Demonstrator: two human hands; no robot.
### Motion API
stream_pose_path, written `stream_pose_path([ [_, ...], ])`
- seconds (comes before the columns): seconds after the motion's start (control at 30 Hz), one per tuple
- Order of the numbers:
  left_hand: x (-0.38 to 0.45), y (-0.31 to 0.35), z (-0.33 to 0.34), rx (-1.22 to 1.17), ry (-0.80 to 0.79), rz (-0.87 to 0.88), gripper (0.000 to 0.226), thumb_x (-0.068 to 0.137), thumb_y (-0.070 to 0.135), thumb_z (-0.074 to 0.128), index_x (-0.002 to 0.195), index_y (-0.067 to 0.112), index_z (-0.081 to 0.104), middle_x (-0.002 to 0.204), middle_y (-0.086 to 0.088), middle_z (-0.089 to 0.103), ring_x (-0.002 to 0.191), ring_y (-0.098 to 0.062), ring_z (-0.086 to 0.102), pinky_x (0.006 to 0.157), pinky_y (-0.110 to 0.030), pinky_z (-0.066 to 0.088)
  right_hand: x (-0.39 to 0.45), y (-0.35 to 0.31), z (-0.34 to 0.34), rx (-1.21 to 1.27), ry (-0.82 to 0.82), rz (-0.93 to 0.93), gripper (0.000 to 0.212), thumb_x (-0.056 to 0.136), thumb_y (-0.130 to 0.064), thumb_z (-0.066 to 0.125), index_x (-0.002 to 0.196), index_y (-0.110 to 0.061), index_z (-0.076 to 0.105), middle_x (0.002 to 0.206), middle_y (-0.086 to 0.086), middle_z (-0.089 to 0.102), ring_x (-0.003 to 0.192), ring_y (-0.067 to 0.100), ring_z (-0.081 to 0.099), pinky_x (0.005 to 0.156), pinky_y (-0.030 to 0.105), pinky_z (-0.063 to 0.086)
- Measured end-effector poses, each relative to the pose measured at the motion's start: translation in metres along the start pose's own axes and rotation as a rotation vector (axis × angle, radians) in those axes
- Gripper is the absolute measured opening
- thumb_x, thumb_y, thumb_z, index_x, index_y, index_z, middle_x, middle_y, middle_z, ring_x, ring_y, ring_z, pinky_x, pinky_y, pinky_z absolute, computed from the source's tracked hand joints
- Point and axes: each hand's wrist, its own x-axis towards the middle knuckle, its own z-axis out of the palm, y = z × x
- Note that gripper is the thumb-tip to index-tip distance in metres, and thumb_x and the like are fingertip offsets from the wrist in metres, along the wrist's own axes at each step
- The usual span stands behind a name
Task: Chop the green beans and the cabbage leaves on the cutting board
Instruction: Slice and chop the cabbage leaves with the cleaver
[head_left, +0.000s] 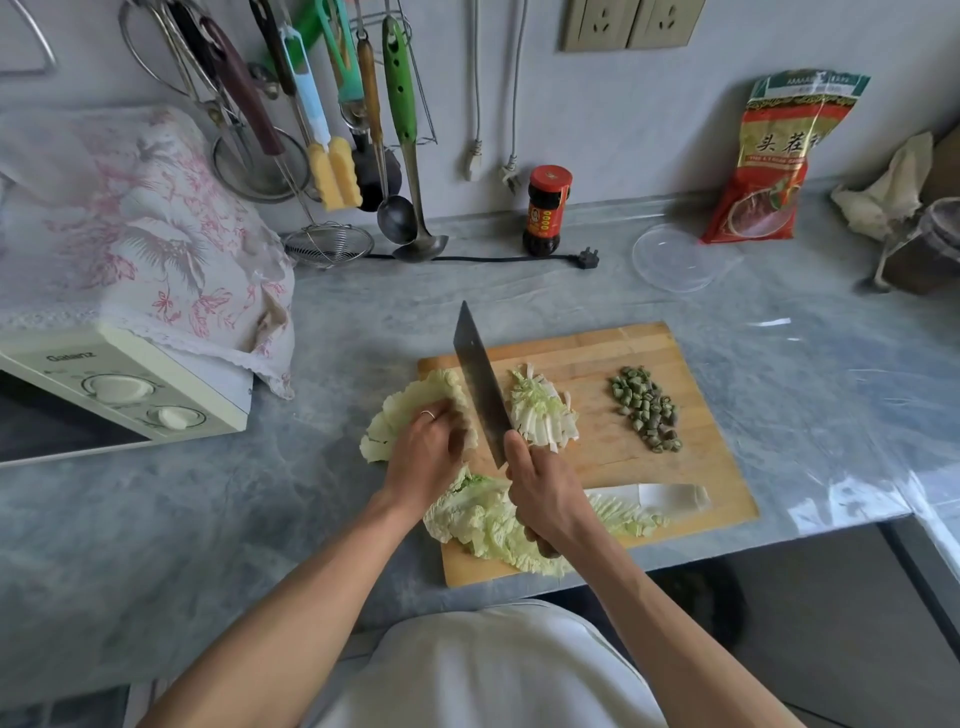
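A wooden cutting board (691, 415) lies on the grey counter. My left hand (423, 457) presses down a bunched cabbage leaf (405, 410) at the board's left edge, fingers curled over it. My right hand (543, 493) grips the handle of a cleaver (478, 384), whose blade stands just right of the left fingers. Sliced cabbage strips (543, 410) are piled right of the blade. Chopped green bean pieces (647, 408) lie further right. Another whole cabbage leaf (483, 519) with its white stem (670, 496) stretches along the board's near edge, partly under my right hand.
A microwave (119, 395) under a floral cloth (130, 228) stands at the left. Utensils hang on the wall rack (332, 104). A sauce jar (548, 210), a power plug (587, 258), a clear plastic lid (675, 257) and a red snack bag (774, 156) sit behind the board.
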Motion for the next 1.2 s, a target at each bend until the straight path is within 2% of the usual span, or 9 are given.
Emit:
stream_pose_path([
  [0.13, -0.001, 0.0, 0.005, 0.113, 0.051, 0.054, 0.024, 0.095, 0.014, 0.052, 0.096, 0.007, 0.075, 0.109, -0.008, 0.073, 0.119, -0.023, 0.06, 0.11, -0.04, 0.037, -0.001, 0.002, 0.011, -0.009, 0.001, -0.029, 0.056, 0.106, -0.045, 0.03, 0.065, -0.011, 0.047, 0.049, -0.002, 0.042, 0.04, 0.012, 0.04, 0.048, 0.03, 0.037],
  [0.37, -0.001, 0.0, 0.005, 0.049, -0.03, -0.031, 0.033, 0.091, 0.021, 0.047, 0.111, 0.012, 0.072, 0.125, -0.013, 0.067, 0.128, -0.026, 0.053, 0.109, -0.043, 0.038, -0.002, -0.001, 0.013, -0.069, 0.0, -0.012, 0.056, 0.105, -0.046, 0.031, 0.067, -0.01, 0.047, 0.057, 0.005, 0.048, 0.05, 0.018, 0.044, 0.052, 0.032, 0.037],
  [0.5, 0.001, -0.007, 0.007, 0.035, -0.066, -0.043, 0.029, 0.087, 0.013, 0.049, 0.104, 0.006, 0.072, 0.125, -0.011, 0.068, 0.133, -0.024, 0.051, 0.109, -0.042, 0.039, 0.001, -0.002, 0.018, -0.056, 0.018, -0.052, 0.057, 0.105, -0.046, 0.03, 0.061, -0.013, 0.044, 0.054, 0.002, 0.046, 0.046, 0.016, 0.042, 0.05, 0.032, 0.036],
  [0.6, 0.0, -0.006, 0.011, -0.018, -0.03, -0.074, 0.034, 0.086, 0.016, 0.04, 0.096, 0.002, 0.069, 0.11, -0.013, 0.072, 0.126, -0.026, 0.056, 0.103, -0.045, 0.044, 0.0, -0.009, 0.018, -0.092, -0.017, -0.078, 0.049, 0.108, -0.038, 0.03, 0.062, -0.023, 0.039, 0.058, 0.006, 0.047, 0.05, 0.019, 0.042, 0.052, 0.038, 0.035],
  [0.73, -0.001, 0.0, 0.014, -0.102, 0.034, -0.092, 0.044, 0.085, 0.016, 0.032, 0.101, -0.003, 0.068, 0.106, -0.018, 0.071, 0.12, -0.032, 0.059, 0.104, -0.047, 0.044, 0.004, -0.008, 0.023, -0.087, 0.022, -0.036, 0.056, 0.106, -0.045, 0.03, 0.061, -0.014, 0.042, 0.058, 0.003, 0.048, 0.051, 0.015, 0.043, 0.057, 0.031, 0.034],
  [0.8, -0.002, 0.003, 0.011, -0.136, 0.054, -0.071, 0.038, 0.086, 0.013, 0.035, 0.096, -0.001, 0.068, 0.101, -0.016, 0.072, 0.117, -0.031, 0.06, 0.102, -0.046, 0.046, 0.007, -0.004, 0.026, -0.086, 0.023, -0.027, 0.055, 0.105, -0.047, 0.031, 0.062, -0.014, 0.042, 0.058, 0.003, 0.048, 0.051, 0.017, 0.043, 0.057, 0.032, 0.035],
  [0.97, 0.001, 0.002, 0.009, -0.179, 0.105, -0.006, 0.014, 0.091, 0.003, 0.055, 0.091, 0.008, 0.068, 0.091, -0.005, 0.07, 0.1, -0.024, 0.063, 0.08, -0.043, 0.052, 0.01, -0.004, 0.032, -0.086, 0.038, -0.025, 0.057, 0.104, -0.05, 0.03, 0.062, -0.014, 0.043, 0.057, 0.005, 0.049, 0.05, 0.02, 0.045, 0.053, 0.035, 0.037],
  [1.1, 0.001, -0.002, 0.015, -0.167, 0.076, -0.05, 0.015, 0.094, 0.012, 0.057, 0.098, 0.01, 0.071, 0.098, -0.003, 0.07, 0.106, -0.021, 0.062, 0.084, -0.042, 0.052, 0.012, -0.004, 0.037, -0.091, 0.055, -0.01, 0.054, 0.105, -0.048, 0.031, 0.071, -0.01, 0.047, 0.067, 0.012, 0.056, 0.062, 0.032, 0.055, 0.056, 0.038, 0.043],
  [1.2, -0.001, -0.001, 0.016, -0.168, 0.034, -0.095, 0.024, 0.095, 0.02, 0.054, 0.108, 0.01, 0.071, 0.11, -0.004, 0.07, 0.116, -0.021, 0.058, 0.092, -0.041, 0.05, 0.016, -0.008, 0.037, -0.171, -0.003, 0.079, 0.041, 0.107, -0.039, 0.032, 0.086, -0.008, 0.048, 0.069, 0.001, 0.046, 0.071, 0.025, 0.048, 0.061, 0.03, 0.034],
])
